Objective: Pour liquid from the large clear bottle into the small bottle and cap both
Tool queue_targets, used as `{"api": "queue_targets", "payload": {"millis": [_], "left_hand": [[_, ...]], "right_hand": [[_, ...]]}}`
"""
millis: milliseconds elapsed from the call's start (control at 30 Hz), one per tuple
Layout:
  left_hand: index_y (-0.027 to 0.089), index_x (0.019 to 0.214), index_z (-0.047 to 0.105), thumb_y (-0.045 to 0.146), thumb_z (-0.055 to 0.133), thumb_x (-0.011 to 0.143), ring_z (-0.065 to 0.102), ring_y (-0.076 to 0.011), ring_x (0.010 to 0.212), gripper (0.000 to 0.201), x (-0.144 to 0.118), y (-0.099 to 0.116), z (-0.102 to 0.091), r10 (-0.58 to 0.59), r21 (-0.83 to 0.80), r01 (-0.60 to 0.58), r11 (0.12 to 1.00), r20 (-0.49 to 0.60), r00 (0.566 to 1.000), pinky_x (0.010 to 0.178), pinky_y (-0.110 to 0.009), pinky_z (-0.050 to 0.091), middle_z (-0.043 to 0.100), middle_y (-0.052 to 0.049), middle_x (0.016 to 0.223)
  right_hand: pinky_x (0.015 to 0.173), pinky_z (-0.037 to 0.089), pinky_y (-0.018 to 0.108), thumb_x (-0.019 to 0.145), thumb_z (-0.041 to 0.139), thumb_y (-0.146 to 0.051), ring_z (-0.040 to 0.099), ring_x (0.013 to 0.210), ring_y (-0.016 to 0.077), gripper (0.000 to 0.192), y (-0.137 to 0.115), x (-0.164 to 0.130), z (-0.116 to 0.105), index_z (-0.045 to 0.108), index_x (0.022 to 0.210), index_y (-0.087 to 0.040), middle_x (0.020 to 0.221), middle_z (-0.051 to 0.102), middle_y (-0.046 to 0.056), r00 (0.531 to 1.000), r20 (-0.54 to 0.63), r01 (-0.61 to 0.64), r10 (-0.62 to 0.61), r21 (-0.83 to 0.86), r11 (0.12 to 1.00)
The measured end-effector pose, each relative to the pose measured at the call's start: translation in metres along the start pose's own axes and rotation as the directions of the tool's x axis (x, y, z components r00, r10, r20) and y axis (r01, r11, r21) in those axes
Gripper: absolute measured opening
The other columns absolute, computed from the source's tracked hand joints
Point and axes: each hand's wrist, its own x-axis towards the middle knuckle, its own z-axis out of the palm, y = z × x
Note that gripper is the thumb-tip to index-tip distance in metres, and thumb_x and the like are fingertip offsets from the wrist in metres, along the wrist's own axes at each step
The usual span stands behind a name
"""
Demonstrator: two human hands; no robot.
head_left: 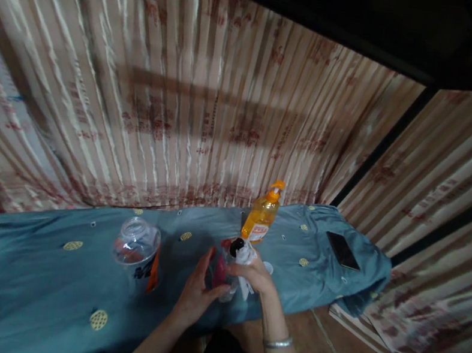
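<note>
My left hand curves around the near left side of a clear container with a pink patch and a dark round top. Its thumb and fingers lie on opposite sides of the container. In my right hand is a crumpled white tissue, pressed against the container's right side near the top. The fingers partly hide the container, so its exact kind is unclear. Just behind it stands a yellow pump bottle with an orange pump head and a label.
A clear plastic cup with dark lettering and an orange patch stands to the left on the teal patterned cloth. A black phone lies at the right. A small white disc sits beside my right hand. Patterned curtains hang behind.
</note>
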Motion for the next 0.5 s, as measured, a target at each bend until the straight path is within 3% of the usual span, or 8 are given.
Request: {"api": "queue_targets", "payload": {"millis": [100, 167, 267, 367, 433, 500], "left_hand": [[0.024, 0.144, 0.052, 0.032, 0.080, 0.070, 0.055, -0.0322, 0.140, 0.080, 0.013, -0.003, 0.006, 0.023, -0.069, -0.019, 0.997, 0.059, 0.998, 0.117, -0.053, 0.042, 0.060, -0.015, 0.150], [0.024, 0.138, 0.058, 0.031, 0.077, 0.071, 0.060, -0.0312, 0.134, 0.069, 0.014, -0.007, 0.012, 0.038, -0.065, -0.035, 0.997, 0.050, 0.998, 0.115, -0.052, 0.044, 0.065, -0.013, 0.143], [0.022, 0.134, 0.058, 0.032, 0.077, 0.070, 0.057, -0.0328, 0.136, 0.068, 0.010, -0.014, 0.021, 0.064, 0.003, -0.064, 0.998, -0.032, 0.997, 0.119, -0.055, 0.038, 0.064, -0.015, 0.141], [0.022, 0.136, 0.053, 0.033, 0.075, 0.069, 0.055, -0.0341, 0.136, 0.071, 0.008, -0.021, 0.028, 0.105, 0.072, -0.098, 0.993, -0.094, 0.990, 0.118, -0.058, 0.037, 0.061, -0.016, 0.141], [0.022, 0.137, 0.053, 0.034, 0.073, 0.070, 0.055, -0.0343, 0.135, 0.071, 0.009, -0.023, 0.032, 0.127, 0.106, -0.115, 0.988, -0.111, 0.986, 0.118, -0.057, 0.038, 0.061, -0.016, 0.141], [0.022, 0.135, 0.054, 0.032, 0.072, 0.070, 0.057, -0.0340, 0.133, 0.068, 0.010, -0.023, 0.033, 0.135, 0.132, -0.119, 0.984, -0.115, 0.984, 0.117, -0.057, 0.039, 0.063, -0.016, 0.138]], "right_hand": [[0.078, 0.055, 0.034, 0.060, 0.088, -0.045, 0.067, 0.080, 0.0205, 0.050, -0.003, 0.000, 0.002, 0.070, 0.101, -0.024, 0.085, 0.072, -0.001, 0.999, 0.051, -0.003, 0.003, -0.016, 1.000], [0.073, 0.055, 0.033, 0.063, 0.086, -0.046, 0.067, 0.075, 0.0199, 0.050, -0.005, -0.002, 0.007, 0.069, 0.104, -0.023, 0.082, 0.071, -0.001, 1.000, 0.025, -0.005, 0.007, -0.077, 0.997], [0.074, 0.056, 0.035, 0.069, 0.081, -0.043, 0.067, 0.075, 0.0212, 0.047, -0.006, -0.006, 0.021, 0.069, 0.108, -0.021, 0.084, 0.072, 0.001, 0.982, -0.175, 0.019, -0.074, -0.299, 0.954], [0.087, 0.057, 0.040, 0.078, 0.072, -0.043, 0.071, 0.090, 0.0260, 0.039, 0.001, -0.010, 0.039, 0.069, 0.110, -0.021, 0.097, 0.075, 0.008, 0.862, -0.450, -0.006, -0.234, -0.470, 0.883], [0.090, 0.057, 0.043, 0.082, 0.068, -0.047, 0.071, 0.097, 0.0285, 0.037, 0.011, -0.013, 0.046, 0.068, 0.108, -0.021, 0.102, 0.075, 0.011, 0.778, -0.552, -0.016, -0.299, -0.494, 0.869], [0.090, 0.057, 0.044, 0.084, 0.067, -0.050, 0.071, 0.097, 0.0293, 0.038, 0.025, -0.019, 0.048, 0.068, 0.108, -0.021, 0.101, 0.075, 0.011, 0.743, -0.599, -0.010, -0.298, -0.456, 0.890]]}}
